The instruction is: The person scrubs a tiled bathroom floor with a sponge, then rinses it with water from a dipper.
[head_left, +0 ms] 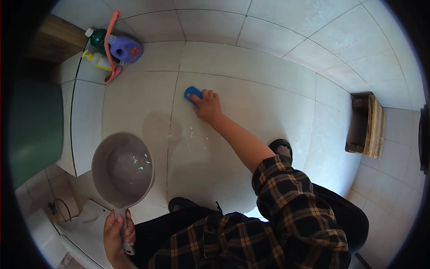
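My left hand is wrapped round the handle of a grey-brown plastic water dipper at the lower left. Clear water in its bowl catches bright reflections. Out ahead, my right hand grips a blue scrub brush against the pale tiled floor; its underside is hidden. Wet patches and a few white specks show on the tiles between the brush and my feet.
A purple jug, a dark green bottle, a yellow bottle and a pink long-handled tool stand in the far left corner. A wooden stool lies at the right wall. A green container is at the left.
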A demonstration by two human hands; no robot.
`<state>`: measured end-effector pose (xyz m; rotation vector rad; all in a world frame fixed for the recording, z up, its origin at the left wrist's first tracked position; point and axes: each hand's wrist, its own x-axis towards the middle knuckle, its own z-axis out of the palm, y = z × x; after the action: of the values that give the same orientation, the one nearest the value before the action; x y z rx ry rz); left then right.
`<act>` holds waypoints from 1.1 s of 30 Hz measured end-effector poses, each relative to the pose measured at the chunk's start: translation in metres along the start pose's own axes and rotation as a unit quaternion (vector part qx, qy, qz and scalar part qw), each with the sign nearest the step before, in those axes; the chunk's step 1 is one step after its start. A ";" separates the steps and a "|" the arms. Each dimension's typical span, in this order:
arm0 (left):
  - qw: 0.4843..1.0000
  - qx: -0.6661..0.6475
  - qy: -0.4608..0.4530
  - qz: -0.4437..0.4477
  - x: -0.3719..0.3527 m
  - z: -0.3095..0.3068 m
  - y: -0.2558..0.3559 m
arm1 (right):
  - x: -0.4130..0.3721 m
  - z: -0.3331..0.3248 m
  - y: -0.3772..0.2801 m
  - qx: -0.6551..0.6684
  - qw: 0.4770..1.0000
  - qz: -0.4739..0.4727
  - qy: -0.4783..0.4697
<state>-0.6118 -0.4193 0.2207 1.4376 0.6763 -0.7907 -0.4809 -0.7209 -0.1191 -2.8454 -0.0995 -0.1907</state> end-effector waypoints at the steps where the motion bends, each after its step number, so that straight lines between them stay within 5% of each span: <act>1: 1.000 0.004 0.003 0.011 0.000 -0.003 -0.002 | 0.006 -0.001 0.005 0.002 1.000 0.008 -0.010; 3: 0.999 0.018 0.011 0.032 -0.001 -0.008 -0.006 | 0.015 -0.012 0.043 0.009 0.999 0.026 -0.028; 6: 0.999 -0.014 0.034 0.031 -0.010 -0.016 -0.007 | -0.001 -0.042 0.138 -0.073 0.958 0.274 0.047; 10: 0.997 -0.022 0.042 0.063 -0.031 -0.021 -0.014 | -0.047 -0.085 0.219 -0.205 0.831 0.513 0.063; 13: 0.992 -0.043 0.107 0.059 -0.049 -0.016 -0.019 | -0.018 -0.079 0.212 -0.119 0.687 0.696 0.175; 14: 0.990 -0.065 0.118 0.043 -0.055 -0.012 -0.017 | 0.005 -0.071 0.199 -0.084 0.675 0.714 0.167; 15: 0.988 -0.086 0.129 0.027 -0.064 -0.002 -0.010 | 0.030 -0.037 0.203 -0.110 0.679 0.702 0.184; 18: 0.981 -0.104 0.164 0.017 -0.074 0.019 -0.004 | 0.101 0.004 0.111 0.047 0.831 0.537 0.137; 20: 0.973 -0.137 0.183 0.031 -0.077 0.028 -0.006 | 0.129 0.050 0.045 -0.043 0.966 0.246 0.067; 21: 0.973 -0.133 0.184 0.030 -0.077 0.031 -0.005 | 0.130 0.032 0.009 -0.040 0.994 0.098 -0.024; 24: 0.968 -0.141 0.205 0.027 -0.076 0.042 -0.001 | 0.128 0.037 0.017 -0.048 0.996 -0.068 0.040; 25: 0.968 -0.135 0.210 0.016 -0.077 0.045 0.001 | 0.132 0.016 0.039 -0.026 0.998 0.012 -0.056; 28: 0.968 -0.121 0.219 -0.012 -0.076 0.052 0.004 | 0.092 -0.018 0.147 -0.032 0.972 0.182 0.142; 30: 0.967 -0.111 0.227 -0.026 -0.079 0.049 0.000 | 0.043 -0.055 0.210 -0.067 0.956 0.253 0.135; 33: 0.973 -0.110 0.202 -0.020 -0.083 0.041 -0.004 | 0.020 -0.074 0.226 -0.112 0.846 0.488 0.183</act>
<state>-0.6662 -0.4550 0.2864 1.3932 1.0729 -0.4361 -0.4503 -0.9577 -0.1091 -2.6058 1.4820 -0.5189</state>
